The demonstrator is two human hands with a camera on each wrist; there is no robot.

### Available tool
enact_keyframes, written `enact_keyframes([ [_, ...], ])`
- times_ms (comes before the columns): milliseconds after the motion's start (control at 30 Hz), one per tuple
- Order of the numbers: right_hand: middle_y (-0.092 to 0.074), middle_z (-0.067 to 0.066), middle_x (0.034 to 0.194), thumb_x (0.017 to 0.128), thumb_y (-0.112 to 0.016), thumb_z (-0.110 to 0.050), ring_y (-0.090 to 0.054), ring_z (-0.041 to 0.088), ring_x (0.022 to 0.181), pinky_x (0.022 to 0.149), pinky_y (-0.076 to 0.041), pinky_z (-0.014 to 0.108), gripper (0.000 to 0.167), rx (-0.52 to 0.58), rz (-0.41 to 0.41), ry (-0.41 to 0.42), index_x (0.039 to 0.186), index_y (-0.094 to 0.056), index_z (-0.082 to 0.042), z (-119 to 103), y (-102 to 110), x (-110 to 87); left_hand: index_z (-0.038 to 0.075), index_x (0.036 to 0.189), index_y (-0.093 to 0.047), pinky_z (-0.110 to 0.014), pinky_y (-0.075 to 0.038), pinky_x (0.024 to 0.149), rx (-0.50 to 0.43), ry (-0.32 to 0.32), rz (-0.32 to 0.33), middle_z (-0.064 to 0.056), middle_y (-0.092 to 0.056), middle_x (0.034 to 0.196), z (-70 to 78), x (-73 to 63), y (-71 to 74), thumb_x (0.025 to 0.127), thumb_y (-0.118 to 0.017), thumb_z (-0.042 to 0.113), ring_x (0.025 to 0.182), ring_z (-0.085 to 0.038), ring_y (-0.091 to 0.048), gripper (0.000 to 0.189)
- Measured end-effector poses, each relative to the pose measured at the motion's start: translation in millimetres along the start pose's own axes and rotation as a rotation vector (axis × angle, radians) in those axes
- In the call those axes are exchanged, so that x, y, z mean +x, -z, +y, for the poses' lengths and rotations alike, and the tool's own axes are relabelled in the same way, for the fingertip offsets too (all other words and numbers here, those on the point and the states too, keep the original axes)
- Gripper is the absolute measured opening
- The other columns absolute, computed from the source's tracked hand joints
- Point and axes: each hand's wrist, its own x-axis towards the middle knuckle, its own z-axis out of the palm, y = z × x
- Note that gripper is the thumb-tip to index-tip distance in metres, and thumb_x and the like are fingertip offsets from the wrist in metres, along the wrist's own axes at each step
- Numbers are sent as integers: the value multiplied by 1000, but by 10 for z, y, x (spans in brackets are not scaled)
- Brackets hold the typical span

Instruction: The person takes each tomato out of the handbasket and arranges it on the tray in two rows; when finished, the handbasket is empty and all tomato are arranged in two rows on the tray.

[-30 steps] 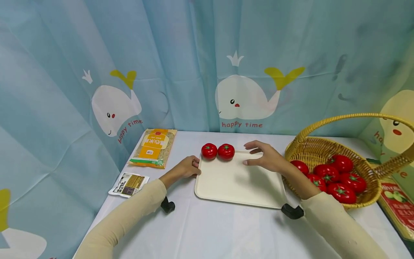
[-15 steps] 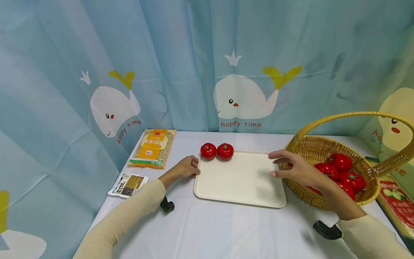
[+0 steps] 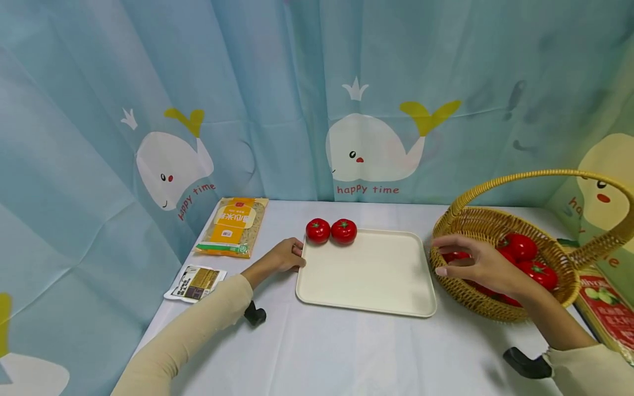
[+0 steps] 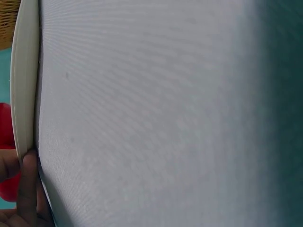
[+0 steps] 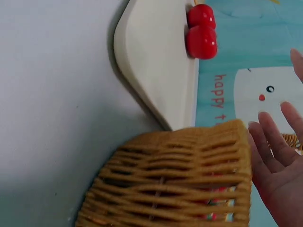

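On the table lies a cream rectangular tray [image 3: 366, 278]. Two red tomatoes, one at the left [image 3: 318, 231] and one beside it [image 3: 344, 231], sit in its far left corner. My left hand [image 3: 283, 256] pinches the tray's left edge; the left wrist view shows the thumb and a finger [image 4: 27, 184] at the rim. Over the near left side of the wicker basket [image 3: 477, 223] hovers my right hand [image 3: 487, 268], fingers spread and holding nothing. Several red tomatoes [image 3: 540, 274] lie in the basket, partly hidden by that hand.
A bag of grain [image 3: 234, 226] and a small white packet [image 3: 195, 283] lie left of the tray. The basket's tall arched handle [image 3: 532, 174] rises at the right. A red and green package [image 3: 610, 305] lies beyond it, and a whale-printed curtain [image 3: 277, 110] hangs behind.
My right hand has moved rightward from above the tray to above the basket, fingers apart throughout. My left hand stays at the tray's edge, and the two tomatoes on the tray stay put.
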Motion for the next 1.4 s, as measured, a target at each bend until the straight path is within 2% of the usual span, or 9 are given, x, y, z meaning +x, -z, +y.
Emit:
enact_keyframes([
  [200, -62, 7, 124, 90, -76, -20, -63, 20, 106, 82, -58, 20, 47, 24, -17, -5, 133, -58, -10, 99, 31, 23, -3, 124, -54, -27, -62, 69, -6, -2, 2, -11, -60, 99, 0, 0, 6, 83, -71, -2, 79, -17, -60, 44],
  [400, -61, 18, 127, 90, -75, -19, -62, 11, 108, 83, -57, 19, 50, 15, -38, 1, 134, -56, -5, 178, 78, 42, -3, 123, -55, -27, -62, 69, -5, -1, -2, -11, -61, 98, -12, 18, -2, 83, -71, -2, 79, -17, -60, 44],
  [533, -61, 14, 130, 89, -76, -22, -60, 6, 111, 81, -57, 20, 51, -19, -31, -26, 135, -57, -10, 219, 132, 34, -2, 123, -55, -27, -62, 69, -16, -3, -3, -11, -60, 98, -17, 21, -3, 83, -71, -2, 79, -16, -60, 43],
  [733, -60, 11, 131, 91, -75, -24, -60, 4, 110, 78, -57, 22, 51, -49, 10, -87, 136, -55, -11, 288, 267, 40, -3, 123, -54, -27, -62, 69, -23, -8, -7, -11, -60, 98, -17, 12, -3, 83, -71, -3, 78, -17, -60, 43],
  [967, -63, -1, 127, 91, -74, -24, -55, -6, 111, 80, -52, 14, 51, -76, 46, -107, 137, -56, -11, 337, 464, 88, -3, 123, -54, -27, -62, 70, -21, -12, -6, -12, -60, 99, -13, 7, 6, 83, -71, -3, 79, -17, -60, 43],
  [1067, -61, -3, 130, 92, -72, -23, -55, -6, 112, 81, -51, 12, 51, -81, 44, -105, 139, -55, -12, 354, 553, 128, -3, 123, -54, -28, -63, 70, -25, -12, -8, -12, -60, 100, -11, 8, 13, 83, -71, -2, 79, -17, -60, 43],
  [1233, -58, -4, 133, 95, -69, -27, -55, -6, 113, 82, -52, 13, 51, -76, 20, -153, 142, -51, -16, 383, 669, 193, -4, 123, -54, -27, -62, 69, -30, -11, -13, -11, -60, 98, -19, 20, 16, 83, -71, -3, 78, -17, -60, 44],
  [1400, -58, -5, 131, 96, -67, -27, -52, -12, 107, 81, -50, 11, 54, -89, 1, -159, 144, -48, -9, 400, 758, 240, -3, 123, -55, -26, -62, 67, -25, -9, -17, -10, -59, 96, -38, 38, 12, 83, -71, -3, 77, -16, -60, 43],
])
